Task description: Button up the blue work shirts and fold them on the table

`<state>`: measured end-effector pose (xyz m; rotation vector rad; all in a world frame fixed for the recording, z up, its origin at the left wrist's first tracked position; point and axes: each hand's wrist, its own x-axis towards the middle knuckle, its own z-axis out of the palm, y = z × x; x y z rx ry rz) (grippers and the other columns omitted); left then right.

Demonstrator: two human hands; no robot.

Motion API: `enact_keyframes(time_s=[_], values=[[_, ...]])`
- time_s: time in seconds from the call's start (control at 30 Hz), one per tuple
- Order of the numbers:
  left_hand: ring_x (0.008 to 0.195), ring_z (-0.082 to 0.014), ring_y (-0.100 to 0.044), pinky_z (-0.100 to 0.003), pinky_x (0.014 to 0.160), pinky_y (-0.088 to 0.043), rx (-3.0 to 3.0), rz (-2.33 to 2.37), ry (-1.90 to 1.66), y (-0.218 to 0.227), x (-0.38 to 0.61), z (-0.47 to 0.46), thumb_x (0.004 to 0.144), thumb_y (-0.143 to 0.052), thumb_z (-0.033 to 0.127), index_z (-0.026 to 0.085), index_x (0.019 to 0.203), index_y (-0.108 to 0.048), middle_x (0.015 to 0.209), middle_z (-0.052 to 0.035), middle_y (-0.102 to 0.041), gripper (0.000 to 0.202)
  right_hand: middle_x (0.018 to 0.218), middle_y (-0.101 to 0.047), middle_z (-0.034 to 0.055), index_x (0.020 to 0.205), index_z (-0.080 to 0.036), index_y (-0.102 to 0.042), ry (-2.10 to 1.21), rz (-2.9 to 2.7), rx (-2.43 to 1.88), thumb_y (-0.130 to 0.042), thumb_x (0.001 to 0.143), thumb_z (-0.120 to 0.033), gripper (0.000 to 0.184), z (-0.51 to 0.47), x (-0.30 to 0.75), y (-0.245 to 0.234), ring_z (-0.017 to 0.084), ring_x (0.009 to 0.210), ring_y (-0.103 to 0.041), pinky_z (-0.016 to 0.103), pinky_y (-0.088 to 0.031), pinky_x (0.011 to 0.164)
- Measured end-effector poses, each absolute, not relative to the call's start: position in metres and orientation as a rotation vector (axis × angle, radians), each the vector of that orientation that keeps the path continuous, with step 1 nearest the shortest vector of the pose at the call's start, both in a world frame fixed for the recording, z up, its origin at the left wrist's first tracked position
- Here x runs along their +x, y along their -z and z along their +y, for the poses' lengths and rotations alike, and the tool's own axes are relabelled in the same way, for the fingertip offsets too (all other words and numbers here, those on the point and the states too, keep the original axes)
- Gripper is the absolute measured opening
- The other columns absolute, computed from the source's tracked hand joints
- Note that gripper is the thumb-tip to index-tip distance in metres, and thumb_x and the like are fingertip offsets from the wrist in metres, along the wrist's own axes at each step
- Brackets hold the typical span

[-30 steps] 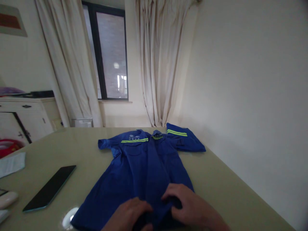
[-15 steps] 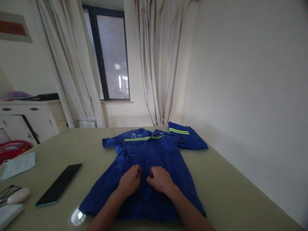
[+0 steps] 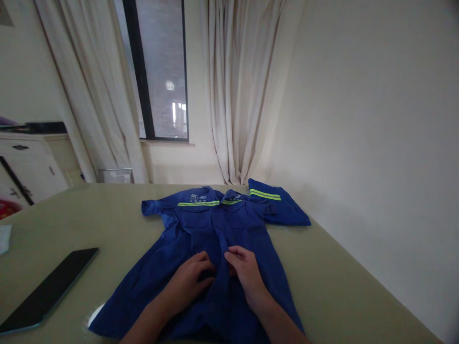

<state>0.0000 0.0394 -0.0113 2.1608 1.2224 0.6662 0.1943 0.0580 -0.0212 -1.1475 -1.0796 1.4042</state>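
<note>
A blue short-sleeved work shirt (image 3: 190,239) with yellow-green reflective stripes and white print on the chest lies front up on the table, collar away from me. My right hand (image 3: 245,270) pinches the edge of its front placket around mid-shirt and lifts it into a ridge. Just left of that ridge, my left hand (image 3: 191,279) rests on the shirt with bent fingers, a gap showing between thumb and forefinger. Its fingertips are beside the raised cloth. Any button between the hands is too small to make out.
A folded blue garment (image 3: 283,205) with a similar stripe lies beyond the shirt's right sleeve. On the left of the greenish table (image 3: 118,215) lies a dark tablet (image 3: 50,289). A pale sheet (image 3: 4,239) shows at the left edge. A wall borders the right side.
The view has shifted right and closer. My left hand's fingers have spread from a tight curl, while my right hand has lifted the placket into a ridge.
</note>
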Motion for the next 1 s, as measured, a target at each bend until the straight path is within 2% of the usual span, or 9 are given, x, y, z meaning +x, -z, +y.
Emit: enact_keyframes(time_s=[0.1, 0.23, 0.33, 0.47, 0.57, 0.67, 0.77, 0.87, 1.0], values=[[0.088, -0.0174, -0.060, -0.026, 0.077, -0.045, 2.069, 1.237, -0.731, 0.015, 0.004, 0.041, 0.079, -0.063, 0.011, 0.022, 0.087, -0.068, 0.098, -0.0017, -0.064, 0.015, 0.071, -0.070, 0.0012, 0.088, -0.018, -0.070, -1.431, -1.063, -1.160, -0.079, 0.069, -0.040, 0.031, 0.052, 0.196, 0.016, 0.016, 0.063, -0.062, 0.026, -0.046, 0.058], [0.074, -0.0146, -0.058, -0.024, 0.067, -0.043, 1.954, 1.272, -0.913, 0.017, 0.010, 0.041, 0.081, -0.063, 0.012, 0.021, 0.084, -0.065, 0.086, 0.0007, -0.063, 0.010, 0.077, -0.071, 0.0022, 0.094, -0.017, -0.072, -1.320, -1.170, -1.194, -0.076, 0.070, -0.034, 0.030, 0.046, 0.198, 0.015, 0.019, 0.074, -0.066, 0.028, -0.050, 0.067], [0.078, -0.0153, -0.062, -0.025, 0.073, -0.047, 1.980, 1.238, -1.027, 0.018, 0.012, 0.039, 0.088, -0.062, 0.016, 0.022, 0.087, -0.067, 0.084, 0.0010, -0.066, 0.008, 0.083, -0.072, 0.0039, 0.095, -0.017, -0.072, -1.109, -1.321, -1.218, -0.070, 0.077, -0.033, 0.024, 0.042, 0.197, 0.013, 0.020, 0.080, -0.068, 0.030, -0.051, 0.073], [0.088, -0.0152, -0.065, -0.025, 0.082, -0.050, 2.080, 1.151, -1.104, 0.022, 0.013, 0.037, 0.096, -0.056, 0.017, 0.024, 0.094, -0.068, 0.093, 0.0005, -0.068, 0.014, 0.080, -0.071, 0.0033, 0.096, -0.019, -0.070, -0.872, -1.528, -1.246, -0.061, 0.086, -0.029, 0.017, 0.035, 0.197, 0.002, 0.020, 0.074, -0.068, 0.028, -0.051, 0.069], [0.095, -0.0158, -0.065, -0.027, 0.087, -0.050, 2.150, 1.201, -1.161, 0.025, 0.013, 0.036, 0.098, -0.053, 0.017, 0.025, 0.101, -0.066, 0.101, -0.0011, -0.067, 0.016, 0.076, -0.069, 0.0023, 0.097, -0.019, -0.070, -0.661, -1.624, -1.326, -0.059, 0.087, -0.023, 0.016, 0.032, 0.198, -0.005, 0.019, 0.068, -0.066, 0.028, -0.050, 0.066], [0.097, -0.0169, -0.065, -0.028, 0.089, -0.051, 2.247, 1.240, -1.140, 0.027, 0.014, 0.033, 0.100, -0.050, 0.018, 0.026, 0.105, -0.067, 0.105, -0.0023, -0.068, 0.019, 0.085, -0.072, 0.0051, 0.100, -0.019, -0.071, -0.461, -1.739, -1.358, -0.057, 0.086, -0.015, 0.020, 0.029, 0.196, -0.004, 0.021, 0.076, -0.069, 0.031, -0.051, 0.072], [0.091, -0.0167, -0.067, -0.027, 0.084, -0.053, 2.292, 1.228, -1.071, 0.029, 0.017, 0.030, 0.100, -0.050, 0.018, 0.027, 0.103, -0.067, 0.100, -0.0011, -0.070, 0.019, 0.095, -0.074, 0.0064, 0.105, -0.020, -0.072, -0.426, -1.830, -1.302, -0.056, 0.086, -0.010, 0.026, 0.025, 0.191, 0.000, 0.022, 0.086, -0.071, 0.031, -0.053, 0.080], [0.089, -0.0156, -0.070, -0.025, 0.082, -0.054, 2.189, 1.279, -1.069, 0.031, 0.019, 0.030, 0.097, -0.054, 0.017, 0.027, 0.101, -0.066, 0.096, 0.0011, -0.072, 0.016, 0.096, -0.076, 0.0047, 0.106, -0.022, -0.073, -0.482, -1.875, -1.275, -0.057, 0.090, -0.012, 0.025, 0.023, 0.189, 0.003, 0.021, 0.087, -0.073, 0.030, -0.054, 0.081], [0.094, -0.0149, -0.072, -0.024, 0.086, -0.056, 2.063, 1.283, -1.063, 0.031, 0.021, 0.031, 0.093, -0.058, 0.016, 0.029, 0.109, -0.065, 0.103, 0.0026, -0.075, 0.021, 0.096, -0.077, 0.0058, 0.104, -0.022, -0.074, -0.415, -1.968, -1.346, -0.056, 0.091, -0.011, 0.024, 0.026, 0.192, 0.007, 0.023, 0.090, -0.073, 0.032, -0.054, 0.084]])
